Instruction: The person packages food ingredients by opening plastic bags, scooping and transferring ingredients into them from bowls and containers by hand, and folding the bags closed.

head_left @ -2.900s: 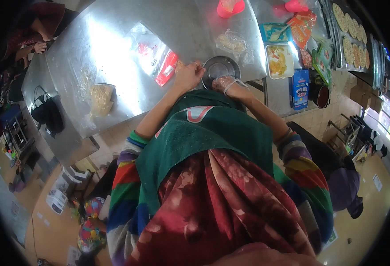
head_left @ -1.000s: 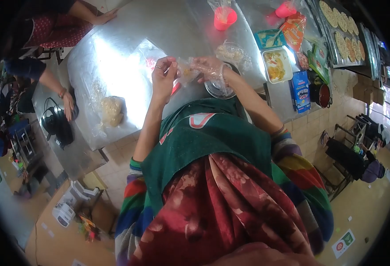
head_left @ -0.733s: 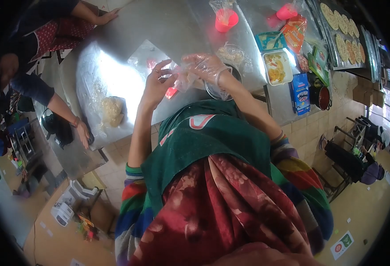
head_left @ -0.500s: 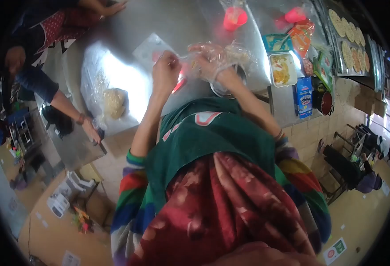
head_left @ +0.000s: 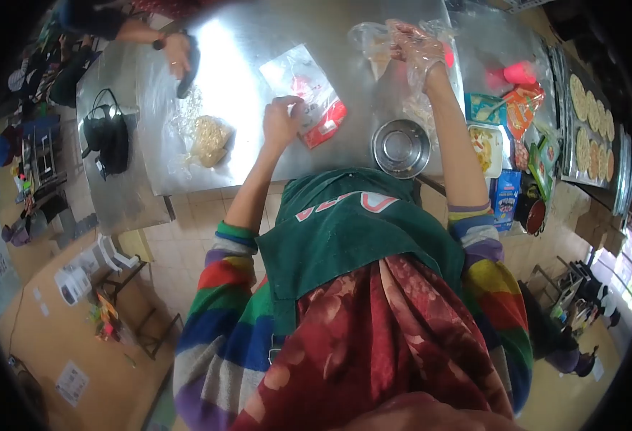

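My right hand (head_left: pixel 415 52) is raised over the far side of the metal table, inside a loose clear plastic glove (head_left: pixel 434 61). Its fingers look apart, with nothing visible between them. Bare and curled closed, my left hand (head_left: pixel 281 123) is at the left edge of a clear and red plastic packet (head_left: pixel 319 122); anything in its fingers is hidden. Near my apron stands a round steel bowl (head_left: pixel 401 149). Left of my left hand lies a pale lump of dough (head_left: pixel 210 141) on clear plastic.
A co-worker's hand (head_left: pixel 178 56) rests by a dark object at the table's far left. On the right are a white tub (head_left: pixel 485 147), a blue box (head_left: pixel 505 195), a pink cup (head_left: pixel 519 72) and trays of flat rounds (head_left: pixel 589 133). A black bag (head_left: pixel 106 136) lies on the side table.
My hands have moved apart: the right one, gloved, went away from me and to the right, off the bowl. The co-worker's hand moved from the table's near edge to the far left.
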Demonstrator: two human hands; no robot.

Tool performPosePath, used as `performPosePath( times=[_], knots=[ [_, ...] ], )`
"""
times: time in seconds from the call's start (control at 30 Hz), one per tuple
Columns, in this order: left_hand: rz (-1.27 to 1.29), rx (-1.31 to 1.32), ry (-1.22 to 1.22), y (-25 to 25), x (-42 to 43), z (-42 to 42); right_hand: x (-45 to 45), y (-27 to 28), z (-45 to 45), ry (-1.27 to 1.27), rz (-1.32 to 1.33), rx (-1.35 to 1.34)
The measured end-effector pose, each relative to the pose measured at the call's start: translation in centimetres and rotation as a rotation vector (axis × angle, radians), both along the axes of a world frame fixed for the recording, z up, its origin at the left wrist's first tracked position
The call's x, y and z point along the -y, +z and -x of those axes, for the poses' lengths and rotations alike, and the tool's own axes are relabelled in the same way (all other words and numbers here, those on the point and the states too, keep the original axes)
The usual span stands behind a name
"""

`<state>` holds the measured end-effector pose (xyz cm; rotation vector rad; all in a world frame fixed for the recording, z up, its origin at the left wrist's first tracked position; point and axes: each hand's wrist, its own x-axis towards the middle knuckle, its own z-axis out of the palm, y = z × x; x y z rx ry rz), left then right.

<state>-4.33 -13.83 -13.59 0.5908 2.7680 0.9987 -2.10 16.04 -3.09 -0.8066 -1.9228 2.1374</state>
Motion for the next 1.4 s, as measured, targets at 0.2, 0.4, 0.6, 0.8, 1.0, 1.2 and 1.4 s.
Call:
performPosePath(
  times=[0.2, 0.4, 0.6, 0.8, 1.0, 1.2, 1.4],
  knots=[
    [0.125, -0.158, 0.014, -2.9, -1.9, -0.7, -0.5, -3.0, -1.2, -0.172, -0.103, -0.185],
    [0.109, -0.305, -0.008, -3.7, -3.2, 1.2, 1.1, -2.1, -4.8, -0.357, -0.843, -0.286],
    [0.126, -0.379, -0.070, -4.0, -3.7, 2.7, 4.2, -3.8, -8.1, -0.292, -0.630, -0.237],
    [0.081, -0.378, -0.119, -4.8, -3.2, 3.4, 5.6, -5.7, -9.9, -0.106, -0.671, -0.082],
    [0.121, -0.450, -0.137, -4.5, -3.6, 3.9, 7.8, -6.9, -9.4, 0.184, -0.629, -0.129],
    [0.041, -0.484, -0.077, -1.4, -3.3, 3.4, 11.3, -5.8, -7.3, 0.648, -0.923, -0.011],
    [0.010, -0.388, 0.002, 2.2, -1.8, 3.1, 12.1, -9.0, -5.9, 0.952, -0.996, 0.219]
  ],
)
